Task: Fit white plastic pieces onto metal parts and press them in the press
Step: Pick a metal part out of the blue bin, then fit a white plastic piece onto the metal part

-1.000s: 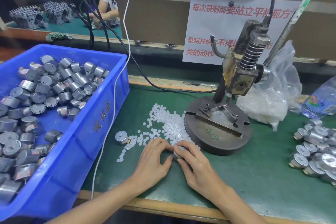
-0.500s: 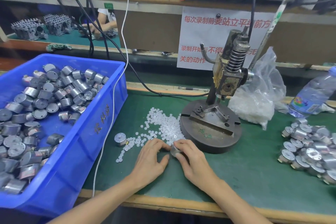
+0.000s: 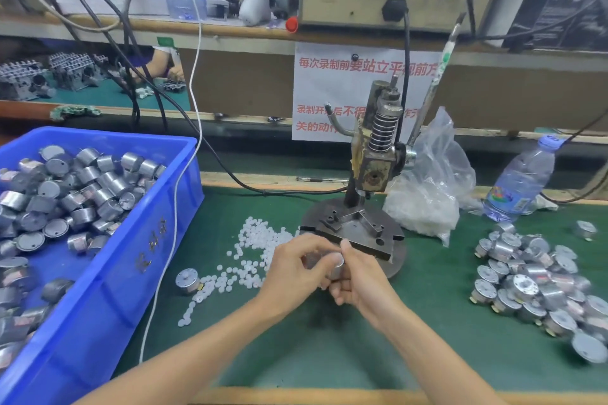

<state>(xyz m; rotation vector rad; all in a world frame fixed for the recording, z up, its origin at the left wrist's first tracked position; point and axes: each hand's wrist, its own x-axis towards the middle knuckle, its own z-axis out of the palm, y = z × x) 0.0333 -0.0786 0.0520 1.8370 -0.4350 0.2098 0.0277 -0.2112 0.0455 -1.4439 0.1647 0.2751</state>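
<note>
Metal part (image 3: 335, 265), a small silver cylinder, sits between both hands just above the green mat (image 3: 411, 322), directly in front of the press (image 3: 371, 174) and its round base plate (image 3: 358, 233). The left hand (image 3: 292, 273) curls over it from the left, fingers bent together with the tips reaching its top face, while the right hand (image 3: 358, 279) wraps it from the right and below, thumb pointing up beside its rim and the other fingers clamped under it. Whether a white piece already sits on the part cannot be told, as the fingers cover its top. Loose white plastic pieces (image 3: 250, 250) lie scattered on the mat to the left of the hands and against the base plate's edge, with one lone metal cylinder (image 3: 187, 280) standing among them. A blue bin (image 3: 108, 273) at the far left holds a heap of metal cylinders (image 3: 65, 194). On the right of the mat a second pile of metal cylinders (image 3: 533, 286) lies well apart from the hands. Behind the press rest a clear plastic bag (image 3: 431, 187) with white contents and a tilted water bottle (image 3: 519, 181).
</note>
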